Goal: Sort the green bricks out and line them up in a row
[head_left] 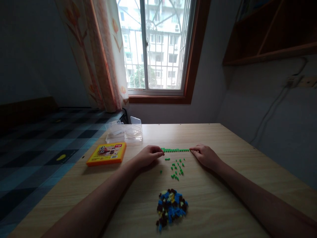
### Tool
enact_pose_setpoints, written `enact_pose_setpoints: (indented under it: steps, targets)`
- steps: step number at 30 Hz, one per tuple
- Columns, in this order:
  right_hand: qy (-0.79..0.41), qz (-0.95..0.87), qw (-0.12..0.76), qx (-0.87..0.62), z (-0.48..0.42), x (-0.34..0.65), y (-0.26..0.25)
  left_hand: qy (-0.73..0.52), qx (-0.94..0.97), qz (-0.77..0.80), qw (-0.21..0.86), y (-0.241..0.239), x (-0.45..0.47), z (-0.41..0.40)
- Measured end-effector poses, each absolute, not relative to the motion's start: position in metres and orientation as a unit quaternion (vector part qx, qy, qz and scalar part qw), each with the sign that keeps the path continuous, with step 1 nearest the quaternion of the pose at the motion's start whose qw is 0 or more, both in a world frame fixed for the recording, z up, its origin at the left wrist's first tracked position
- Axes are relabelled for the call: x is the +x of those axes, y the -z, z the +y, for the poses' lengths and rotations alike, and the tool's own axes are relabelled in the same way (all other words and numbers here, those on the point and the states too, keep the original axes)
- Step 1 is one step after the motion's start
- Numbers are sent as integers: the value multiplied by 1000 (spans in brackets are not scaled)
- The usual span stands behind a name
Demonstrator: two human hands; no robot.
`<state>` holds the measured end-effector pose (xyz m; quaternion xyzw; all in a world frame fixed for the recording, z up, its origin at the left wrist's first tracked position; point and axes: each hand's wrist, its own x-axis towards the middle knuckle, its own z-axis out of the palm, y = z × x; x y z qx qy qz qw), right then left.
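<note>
A straight row of small green toy bricks [175,150] lies across the table between my two hands. My left hand [150,155] rests at the row's left end, thumb and fingers drawn together; whatever is between them is hidden. At the right end, my right hand [204,155] has its fingertips closed in a pinch on the last green brick [190,150]. Loose green bricks [177,167] are scattered just in front of the row. Closer to me sits a mixed heap of blue, dark brown, yellow and pale bricks [172,206].
A yellow-orange box [106,154] with a printed picture lies on the wooden table [223,198] at the left. Behind it stand clear plastic containers [125,134] with raised lids. A bed [49,142] adjoins the left side, and a wall shelf [272,33] hangs upper right.
</note>
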<state>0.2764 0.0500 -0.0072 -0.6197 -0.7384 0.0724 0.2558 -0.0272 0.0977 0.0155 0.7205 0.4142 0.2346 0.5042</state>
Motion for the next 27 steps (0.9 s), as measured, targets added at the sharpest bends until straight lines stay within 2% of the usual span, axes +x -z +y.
enact_pose_setpoints:
  steps: [6, 16, 27]
  targets:
    - [-71, -732, 293, -611, 50, 276, 6, -233, 726, 414, 498, -17, -27, 97]
    - [-29, -766, 256, -588, 54, 282, 13, -233, 733, 413, 488, -18, -27, 97]
    - [-27, -759, 262, -595, 52, 278, 13, -226, 735, 417, 486, -17, -27, 98]
